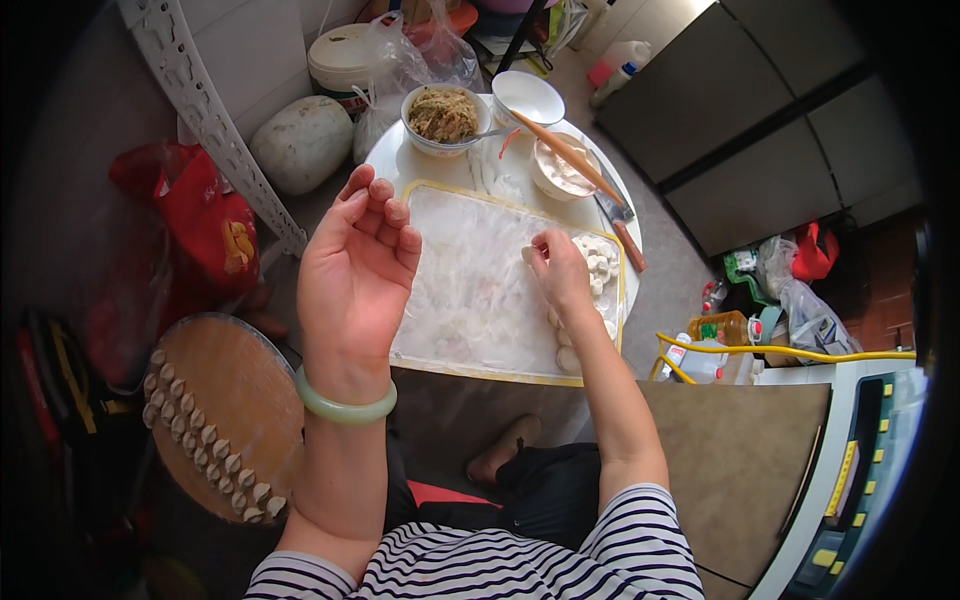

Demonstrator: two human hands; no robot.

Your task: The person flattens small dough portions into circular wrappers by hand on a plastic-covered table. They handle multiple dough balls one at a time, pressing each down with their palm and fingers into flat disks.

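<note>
Palm up and fingers curled, my left hand is raised over the left edge of a floured board; nothing shows in it. A pale green bangle circles its wrist. Over the board's right side, my right hand pinches a small piece of dough between thumb and fingers. Beyond that hand lies a cluster of dough lumps. Flattened dough rounds lie below it, partly hidden by my right forearm.
Behind the board stand a bowl of filling, a white bowl and a flour bowl bearing a wooden rolling pin. A knife lies at the right edge. Lower left, a round board carries several shaped dumplings.
</note>
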